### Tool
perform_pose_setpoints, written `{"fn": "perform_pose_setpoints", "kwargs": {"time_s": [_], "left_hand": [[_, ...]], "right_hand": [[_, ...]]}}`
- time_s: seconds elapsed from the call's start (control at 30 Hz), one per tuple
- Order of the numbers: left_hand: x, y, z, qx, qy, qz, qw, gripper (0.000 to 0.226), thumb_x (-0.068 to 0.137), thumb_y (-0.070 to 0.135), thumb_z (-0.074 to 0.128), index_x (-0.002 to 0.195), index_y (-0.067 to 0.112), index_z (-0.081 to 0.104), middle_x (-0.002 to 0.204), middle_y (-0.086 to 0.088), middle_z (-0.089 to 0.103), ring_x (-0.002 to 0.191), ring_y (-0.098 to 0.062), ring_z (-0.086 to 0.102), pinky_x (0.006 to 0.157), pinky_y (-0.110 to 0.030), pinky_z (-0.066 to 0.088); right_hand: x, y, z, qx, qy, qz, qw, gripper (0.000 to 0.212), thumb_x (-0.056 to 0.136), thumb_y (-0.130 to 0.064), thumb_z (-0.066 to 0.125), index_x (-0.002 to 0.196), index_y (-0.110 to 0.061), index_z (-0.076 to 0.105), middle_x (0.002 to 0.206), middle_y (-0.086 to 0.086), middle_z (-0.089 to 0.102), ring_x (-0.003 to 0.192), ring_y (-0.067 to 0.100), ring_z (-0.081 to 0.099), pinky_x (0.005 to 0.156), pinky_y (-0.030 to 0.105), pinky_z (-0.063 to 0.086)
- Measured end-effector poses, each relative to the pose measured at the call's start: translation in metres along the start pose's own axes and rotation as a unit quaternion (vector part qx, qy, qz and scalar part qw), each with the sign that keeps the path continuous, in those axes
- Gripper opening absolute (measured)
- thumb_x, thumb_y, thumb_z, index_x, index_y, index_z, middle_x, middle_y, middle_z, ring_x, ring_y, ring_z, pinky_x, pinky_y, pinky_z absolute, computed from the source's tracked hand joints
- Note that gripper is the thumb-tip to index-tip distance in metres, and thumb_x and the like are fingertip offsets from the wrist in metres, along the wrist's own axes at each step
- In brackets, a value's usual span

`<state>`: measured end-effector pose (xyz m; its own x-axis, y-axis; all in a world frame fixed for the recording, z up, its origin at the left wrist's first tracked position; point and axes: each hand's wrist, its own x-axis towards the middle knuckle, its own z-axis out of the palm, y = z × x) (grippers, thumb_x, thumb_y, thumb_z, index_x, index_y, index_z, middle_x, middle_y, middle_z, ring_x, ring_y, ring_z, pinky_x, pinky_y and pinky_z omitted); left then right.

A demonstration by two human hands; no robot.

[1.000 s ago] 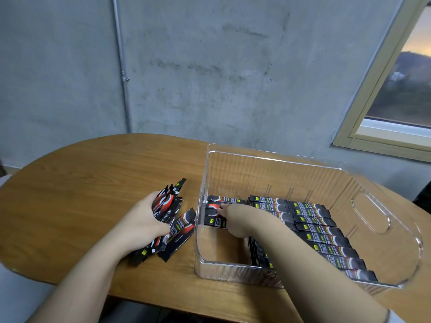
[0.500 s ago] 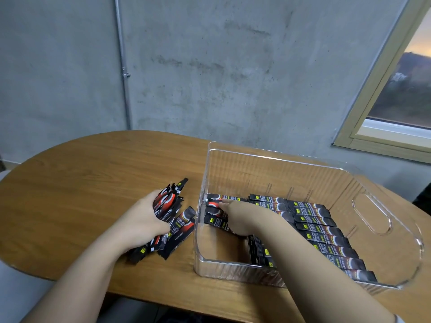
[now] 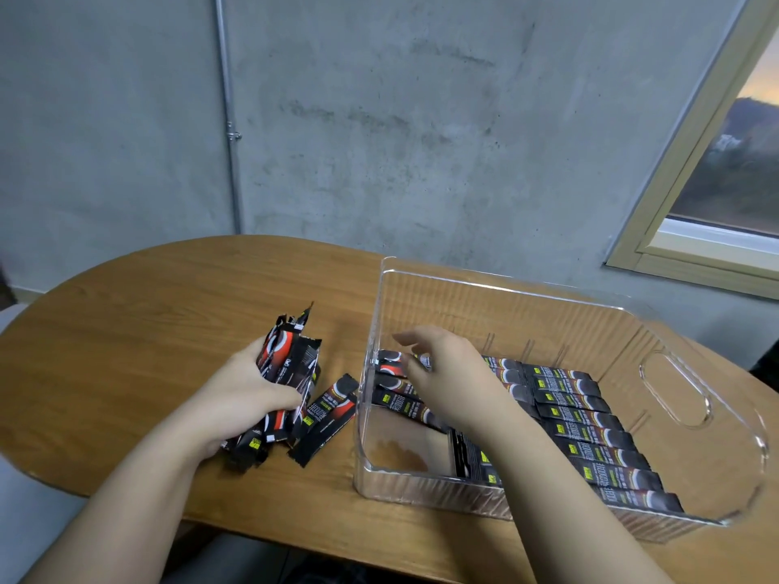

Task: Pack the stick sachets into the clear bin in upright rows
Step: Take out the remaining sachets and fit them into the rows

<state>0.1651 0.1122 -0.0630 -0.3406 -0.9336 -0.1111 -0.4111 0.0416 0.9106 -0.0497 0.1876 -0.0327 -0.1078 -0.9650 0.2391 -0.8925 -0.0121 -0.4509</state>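
A clear plastic bin (image 3: 674, 356) stands on the right of the wooden table (image 3: 126, 330). Inside it lie rows of black stick sachets (image 3: 590, 432) with red and yellow print, packed side by side. My right hand (image 3: 447, 373) hovers inside the bin over the left row, fingers loosely spread and holding nothing. My left hand (image 3: 240, 394) grips a bundle of sachets (image 3: 286, 364) left of the bin, their tips pointing up. One loose sachet (image 3: 326, 419) lies on the table beside the bundle, close to the bin's left wall.
A grey concrete wall with a thin pipe (image 3: 227, 120) rises behind the table. A window frame (image 3: 691, 229) sits at the upper right. The table's rounded front edge runs just below my forearms. The bin has a cut-out handle (image 3: 674, 389) in its right wall.
My right hand has lifted off the sachets in the bin's left row and opened its fingers. The left hand has raised its bundle more upright.
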Motion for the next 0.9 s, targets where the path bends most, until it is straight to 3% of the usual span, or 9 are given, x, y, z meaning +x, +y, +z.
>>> {"fn": "perform_pose_setpoints", "kwargs": {"time_s": [0.13, 0.23, 0.33, 0.43, 0.57, 0.63, 0.73, 0.83, 0.9], "left_hand": [[-0.001, 0.005, -0.009, -0.043, 0.014, 0.003, 0.999, 0.032, 0.073, -0.002, 0.074, 0.095, 0.015, 0.06, 0.088, -0.013, 0.07, 0.079, -0.027, 0.067, 0.067, -0.031, 0.048], [-0.003, 0.013, -0.015, -0.072, 0.018, 0.022, 0.997, 0.034, 0.07, 0.0, 0.077, 0.096, 0.013, 0.06, 0.092, -0.015, 0.069, 0.082, -0.029, 0.066, 0.071, -0.033, 0.049], [-0.009, 0.026, -0.02, -0.102, 0.017, 0.053, 0.993, 0.05, 0.051, 0.015, 0.077, 0.098, 0.014, 0.062, 0.09, -0.014, 0.071, 0.083, -0.031, 0.068, 0.07, -0.034, 0.052], [-0.011, 0.043, -0.024, -0.146, -0.001, 0.087, 0.985, 0.058, 0.041, 0.021, 0.078, 0.097, 0.01, 0.065, 0.088, -0.016, 0.072, 0.078, -0.032, 0.071, 0.065, -0.038, 0.056], [-0.016, 0.069, -0.019, -0.176, -0.056, 0.143, 0.972, 0.048, 0.041, 0.024, 0.079, 0.087, 0.013, 0.072, 0.088, -0.019, 0.072, 0.077, -0.034, 0.071, 0.064, -0.04, 0.058], [-0.018, 0.08, -0.014, -0.171, -0.086, 0.171, 0.966, 0.046, 0.044, 0.027, 0.077, 0.088, 0.016, 0.073, 0.09, -0.018, 0.072, 0.081, -0.033, 0.071, 0.066, -0.039, 0.057], [-0.019, 0.091, -0.009, -0.159, -0.114, 0.194, 0.961, 0.042, 0.05, 0.024, 0.076, 0.091, 0.016, 0.073, 0.092, -0.016, 0.073, 0.084, -0.031, 0.071, 0.066, -0.035, 0.056], [-0.021, 0.1, -0.006, -0.132, -0.124, 0.218, 0.959, 0.024, 0.058, 0.011, 0.071, 0.082, 0.015, 0.072, 0.081, -0.012, 0.072, 0.076, -0.025, 0.071, 0.064, -0.03, 0.054], [-0.02, 0.103, -0.003, -0.129, -0.122, 0.227, 0.958, 0.028, 0.061, 0.009, 0.072, 0.088, 0.017, 0.072, 0.085, -0.011, 0.073, 0.079, -0.024, 0.071, 0.065, -0.027, 0.054]], "right_hand": [[-0.004, -0.013, -0.005, 0.06, 0.057, -0.017, 0.996, 0.029, 0.095, -0.019, 0.049, 0.122, -0.021, 0.061, 0.115, -0.011, 0.062, 0.095, -0.002, 0.05, 0.07, -0.004, 0.03], [-0.006, -0.02, -0.01, 0.072, 0.073, -0.028, 0.994, 0.028, 0.095, -0.019, 0.05, 0.12, -0.021, 0.062, 0.111, -0.012, 0.063, 0.094, -0.001, 0.051, 0.072, 0.0, 0.032], [-0.005, -0.024, -0.013, 0.082, 0.083, -0.034, 0.993, 0.026, 0.094, -0.022, 0.053, 0.118, -0.021, 0.063, 0.102, -0.014, 0.062, 0.088, -0.001, 0.051, 0.074, 0.012, 0.035], [-0.004, -0.03, -0.016, 0.105, 0.085, -0.041, 0.99, 0.028, 0.093, -0.031, 0.056, 0.118, -0.021, 0.064, 0.098, -0.016, 0.063, 0.083, -0.005, 0.051, 0.071, 0.009, 0.037], [-0.001, -0.044, -0.023, 0.149, 0.072, -0.041, 0.985, 0.035, 0.093, -0.04, 0.054, 0.123, -0.024, 0.061, 0.109, -0.016, 0.064, 0.09, -0.007, 0.054, 0.074, 0.005, 0.04], [0.003, -0.051, -0.026, 0.188, 0.074, -0.04, 0.979, 0.037, 0.092, -0.044, 0.053, 0.12, -0.022, 0.063, 0.104, -0.015, 0.065, 0.089, -0.004, 0.057, 0.074, 0.009, 0.041], [0.006, -0.057, -0.035, 0.246, 0.06, -0.048, 0.966, 0.03, 0.092, -0.042, 0.054, 0.106, -0.017, 0.065, 0.077, -0.012, 0.062, 0.07, 0.0, 0.058, 0.066, 0.014, 0.042], [0.002, -0.061, -0.04, 0.308, 0.026, -0.065, 0.949, 0.018, 0.089, -0.036, 0.062, 0.097, -0.02, 0.064, 0.083, -0.006, 0.066, 0.061, 0.005, 0.062, 0.06, 0.025, 0.054], [0.001, -0.062, -0.04, 0.353, 0.035, -0.056, 0.933, 0.012, 0.089, -0.031, 0.063, 0.095, -0.021, 0.064, 0.082, -0.007, 0.067, 0.06, 0.013, 0.065, 0.062, 0.039, 0.059]]}}
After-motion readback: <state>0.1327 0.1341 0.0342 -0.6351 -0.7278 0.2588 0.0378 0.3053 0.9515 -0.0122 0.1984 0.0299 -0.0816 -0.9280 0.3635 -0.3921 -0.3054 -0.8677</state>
